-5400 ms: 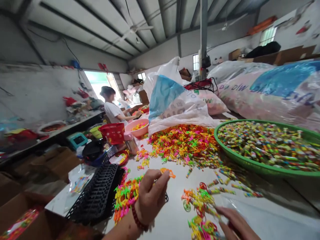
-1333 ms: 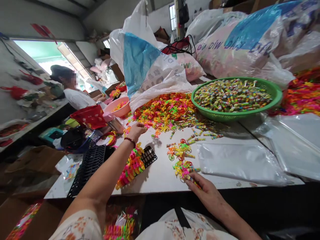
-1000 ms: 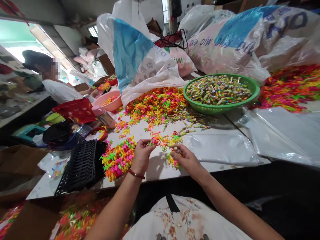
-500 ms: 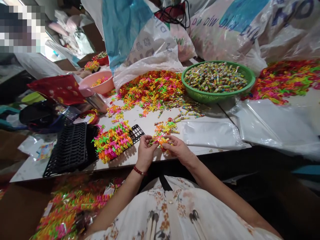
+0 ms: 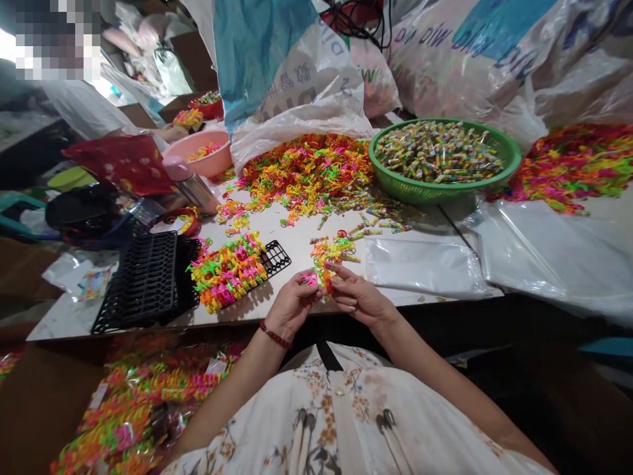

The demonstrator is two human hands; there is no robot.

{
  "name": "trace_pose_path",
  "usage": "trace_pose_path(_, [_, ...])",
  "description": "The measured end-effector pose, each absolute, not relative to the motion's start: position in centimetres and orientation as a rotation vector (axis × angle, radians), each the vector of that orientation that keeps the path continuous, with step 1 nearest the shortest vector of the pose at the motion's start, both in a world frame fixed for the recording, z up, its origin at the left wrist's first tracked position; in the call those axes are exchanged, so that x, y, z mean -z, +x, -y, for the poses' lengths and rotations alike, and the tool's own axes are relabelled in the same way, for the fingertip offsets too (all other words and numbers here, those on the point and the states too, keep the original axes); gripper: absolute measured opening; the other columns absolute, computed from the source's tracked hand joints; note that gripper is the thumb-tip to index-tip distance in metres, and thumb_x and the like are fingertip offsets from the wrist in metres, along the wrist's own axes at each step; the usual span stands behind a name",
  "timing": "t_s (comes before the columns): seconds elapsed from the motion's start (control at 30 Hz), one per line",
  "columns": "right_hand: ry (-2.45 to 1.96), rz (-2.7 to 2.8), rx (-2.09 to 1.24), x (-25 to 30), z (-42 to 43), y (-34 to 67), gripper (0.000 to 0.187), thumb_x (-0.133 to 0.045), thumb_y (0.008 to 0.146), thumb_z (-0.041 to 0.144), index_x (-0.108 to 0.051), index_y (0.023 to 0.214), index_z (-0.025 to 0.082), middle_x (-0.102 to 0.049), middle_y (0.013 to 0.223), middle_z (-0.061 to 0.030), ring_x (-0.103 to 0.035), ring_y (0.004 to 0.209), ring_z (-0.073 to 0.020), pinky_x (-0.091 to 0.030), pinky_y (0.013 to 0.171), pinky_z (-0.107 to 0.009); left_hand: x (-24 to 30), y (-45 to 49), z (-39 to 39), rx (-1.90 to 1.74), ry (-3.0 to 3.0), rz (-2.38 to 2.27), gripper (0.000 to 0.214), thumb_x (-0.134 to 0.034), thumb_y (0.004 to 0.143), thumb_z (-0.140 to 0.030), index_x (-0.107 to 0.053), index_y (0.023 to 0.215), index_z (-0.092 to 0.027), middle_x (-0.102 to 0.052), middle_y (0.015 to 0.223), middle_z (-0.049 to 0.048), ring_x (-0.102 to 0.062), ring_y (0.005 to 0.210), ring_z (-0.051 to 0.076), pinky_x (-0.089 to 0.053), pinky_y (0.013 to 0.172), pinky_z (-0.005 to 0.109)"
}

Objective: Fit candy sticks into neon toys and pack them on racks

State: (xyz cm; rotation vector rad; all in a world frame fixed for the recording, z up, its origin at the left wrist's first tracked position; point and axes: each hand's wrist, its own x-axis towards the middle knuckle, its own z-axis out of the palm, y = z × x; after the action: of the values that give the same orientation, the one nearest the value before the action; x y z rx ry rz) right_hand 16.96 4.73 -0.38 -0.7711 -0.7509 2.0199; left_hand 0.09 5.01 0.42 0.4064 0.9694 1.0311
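Observation:
At the table's front edge my left hand (image 5: 293, 300) is closed on a small pink plastic piece (image 5: 310, 278). Close beside it, my right hand (image 5: 363, 297) pinches a small orange-red plastic piece (image 5: 327, 282). The exact kind of both pieces is too small to tell. Just beyond my fingers lies a little heap of coloured plastic pieces (image 5: 341, 247) with wrapped candy sticks among them. To the left, a black plastic rack (image 5: 277, 256) carries rows of pink, green, yellow and orange pieces (image 5: 230, 270).
Stacked black racks (image 5: 141, 280) stand at the left. Behind are a large pile of coloured pieces (image 5: 301, 175), a green basket (image 5: 509, 168) of wrapped sticks and a pink basin (image 5: 225, 157). Clear plastic bags (image 5: 425, 267) lie right. Another person's hand (image 5: 173, 134) shows far left.
My hands have drawn slightly apart and lower, with the pink and orange-red pieces now showing separately between the fingers. The whole view has shifted a little.

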Motion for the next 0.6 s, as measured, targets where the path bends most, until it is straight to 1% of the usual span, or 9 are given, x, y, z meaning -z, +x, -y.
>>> trace_pose_path(0.07, [-0.879, 0.893, -1.935, 0.7, -4.6, 17.0, 0.060, -0.074, 0.076, 0.035, -0.055, 0.133, 0.030, -0.051, 0.059, 0.0087, -0.023, 0.042, -0.0033, -0.020, 0.039, -0.017, -0.6, 0.2, -4.7, -1.120, 0.486, -0.988, 0.046, -0.078, 0.056, -0.007, -0.063, 0.098, -0.017, -0.067, 0.085, 0.0004, -0.064, 0.071, 0.010, -0.051, 0.069, 0.022])
trace_pose_path(0.13, [-0.973, 1.052, -1.793, 1.0, -4.5, 17.2, 0.061, -0.073, 0.077, 0.036, -0.054, 0.135, 0.030, -0.062, 0.071, 0.0058, -0.038, 0.047, -0.0052, -0.032, 0.044, -0.018, -0.9, 0.3, -4.5, -1.132, 0.530, -0.978, 0.046, -0.081, 0.057, -0.011, -0.064, 0.098, -0.016, -0.068, 0.090, 0.0010, -0.065, 0.076, 0.010, -0.051, 0.074, 0.022])
trace_pose_path(0.2, [-0.997, 1.181, -1.664, 1.2, -4.6, 17.4, 0.056, -0.073, 0.077, 0.035, -0.059, 0.131, 0.028, -0.069, 0.092, 0.0020, -0.056, 0.066, -0.0094, -0.047, 0.060, -0.021, -1.2, 0.2, -4.4, -1.087, 0.514, -0.965, 0.037, -0.083, 0.058, -0.018, -0.065, 0.090, -0.014, -0.068, 0.087, 0.0016, -0.064, 0.074, 0.010, -0.052, 0.074, 0.022])
trace_pose_path(0.23, [-0.988, 1.240, -1.618, 1.2, -4.7, 17.5, 0.053, -0.073, 0.077, 0.034, -0.061, 0.128, 0.027, -0.070, 0.103, 0.0007, -0.060, 0.079, -0.0122, -0.050, 0.072, -0.025, -1.2, 0.1, -4.4, -1.054, 0.493, -0.962, 0.034, -0.083, 0.058, -0.021, -0.064, 0.085, -0.013, -0.067, 0.083, 0.0016, -0.063, 0.071, 0.009, -0.052, 0.071, 0.022])
trace_pose_path(0.3, [-0.958, 1.365, -1.553, 1.1, -4.6, 17.6, 0.050, -0.071, 0.079, 0.033, -0.062, 0.128, 0.027, -0.067, 0.116, -0.0003, -0.061, 0.101, -0.0172, -0.048, 0.092, -0.032, -1.0, -0.1, -4.5, -0.971, 0.455, -0.949, 0.031, -0.084, 0.059, -0.023, -0.063, 0.078, -0.011, -0.065, 0.074, 0.0008, -0.061, 0.064, 0.009, -0.051, 0.064, 0.022])
trace_pose_path(0.37, [-0.945, 1.499, -1.491, 0.9, -4.2, 17.6, 0.049, -0.066, 0.084, 0.031, -0.059, 0.131, 0.027, -0.066, 0.121, -0.0010, -0.058, 0.112, -0.0200, -0.043, 0.102, -0.037, -0.6, -0.5, -4.8, -0.883, 0.432, -0.907, 0.029, -0.083, 0.059, -0.021, -0.064, 0.078, -0.010, -0.064, 0.069, 0.0010, -0.059, 0.058, 0.009, -0.049, 0.056, 0.020])
trace_pose_path(0.43, [-0.935, 1.648, -1.386, 0.6, -3.5, 17.3, 0.048, -0.061, 0.088, 0.029, -0.055, 0.135, 0.029, -0.066, 0.120, -0.0025, -0.058, 0.114, -0.0209, -0.042, 0.103, -0.039, -0.3, -0.8, -5.2, -0.805, 0.407, -0.860, 0.026, -0.081, 0.060, -0.017, -0.065, 0.078, -0.009, -0.064, 0.068, 0.0020, -0.058, 0.055, 0.009, -0.046, 0.052, 0.019])
trace_pose_path(0.47, [-0.935, 1.743, -1.305, 0.5, -3.2, 17.2, 0.047, -0.058, 0.090, 0.027, -0.053, 0.137, 0.030, -0.066, 0.117, -0.0035, -0.058, 0.112, -0.0208, -0.043, 0.101, -0.039, -0.1, -0.9, -5.3, -0.777, 0.395, -0.845, 0.024, -0.080, 0.060, -0.016, -0.064, 0.077, -0.009, -0.063, 0.067, 0.0022, -0.057, 0.055, 0.009, -0.046, 0.051, 0.019])
trace_pose_path(0.6, [-1.012, 2.101, -0.901, 0.3, -2.1, 17.0, 0.051, -0.045, 0.093, 0.016, -0.047, 0.142, 0.031, -0.065, 0.098, -0.0066, -0.061, 0.087, -0.0192, -0.051, 0.082, -0.036, -0.1, -1.1, -5.4, -0.830, 0.448, -0.887, 0.023, -0.080, 0.060, -0.016, -0.061, 0.072, -0.011, -0.061, 0.063, -0.0007, -0.056, 0.055, 0.008, -0.046, 0.055, 0.019])
